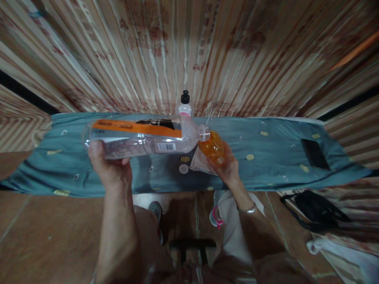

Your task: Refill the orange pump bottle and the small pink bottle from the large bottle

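My left hand (111,163) is closed around the base end of a large clear plastic bottle (142,138) with an orange, printed label. The bottle lies nearly level in the air, its uncapped neck pointing right. My right hand (226,163) grips a small orange container (211,146) right at the bottle's mouth; whether the two touch I cannot tell. Below them on the cloth are a white round cap (183,169) and a folded pale cloth (201,162). Behind the bottle stands a clear bottle with a black top (185,103).
A teal patterned cloth (266,157) covers the narrow table. On its right side lies a black phone (314,154). Striped curtains (189,51) hang directly behind the table. A black bag (318,209) sits low at the right.
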Demonstrator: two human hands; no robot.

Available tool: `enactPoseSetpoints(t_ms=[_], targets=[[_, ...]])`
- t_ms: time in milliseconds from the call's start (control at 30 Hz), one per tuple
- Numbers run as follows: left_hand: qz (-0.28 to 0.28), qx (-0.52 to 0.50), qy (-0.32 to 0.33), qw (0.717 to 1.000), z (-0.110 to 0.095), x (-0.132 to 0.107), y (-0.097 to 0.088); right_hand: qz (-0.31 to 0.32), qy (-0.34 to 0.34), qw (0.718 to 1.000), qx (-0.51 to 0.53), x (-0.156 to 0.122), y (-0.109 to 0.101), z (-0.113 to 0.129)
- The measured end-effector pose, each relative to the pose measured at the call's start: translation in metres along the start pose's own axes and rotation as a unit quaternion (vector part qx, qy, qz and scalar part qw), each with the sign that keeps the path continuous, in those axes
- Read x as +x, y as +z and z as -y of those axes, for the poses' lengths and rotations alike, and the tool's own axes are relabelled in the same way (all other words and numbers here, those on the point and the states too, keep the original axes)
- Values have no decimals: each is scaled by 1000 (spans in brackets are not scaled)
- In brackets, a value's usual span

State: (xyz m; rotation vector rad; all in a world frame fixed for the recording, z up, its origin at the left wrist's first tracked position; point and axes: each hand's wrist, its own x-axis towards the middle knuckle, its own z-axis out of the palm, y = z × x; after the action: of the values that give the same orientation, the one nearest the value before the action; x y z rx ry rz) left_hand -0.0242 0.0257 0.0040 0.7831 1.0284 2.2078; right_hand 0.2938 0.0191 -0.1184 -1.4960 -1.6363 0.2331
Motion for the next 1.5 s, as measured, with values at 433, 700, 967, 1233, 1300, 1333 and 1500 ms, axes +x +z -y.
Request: enactPoseSetpoints(t_ms=[433,700,967,1233,1300,1333,1500], targets=[[9,5,13,1000,0,-2,5,11,15,1000,-1,0,-2,2],[2,3,10,1000,-2,-3,6,5,14,1000,1,1,-2,1],[2,4,12,1000,0,-3,5,-6,-2,1000,-3,0,-1,2],[1,8,13,1000,-2,-4,5,-11,-2,1000,-13,0,-1,3],[1,10,15,1000,-2,-4,5,-13,-7,1000,-14,0,-1,3],[0,10,15,1000,-2,-4,5,-13,-8,1000,-14,0,-1,3],[1,5,11,1000,-2,-4,5,-4,3,1000,-6,0,-1,1]])
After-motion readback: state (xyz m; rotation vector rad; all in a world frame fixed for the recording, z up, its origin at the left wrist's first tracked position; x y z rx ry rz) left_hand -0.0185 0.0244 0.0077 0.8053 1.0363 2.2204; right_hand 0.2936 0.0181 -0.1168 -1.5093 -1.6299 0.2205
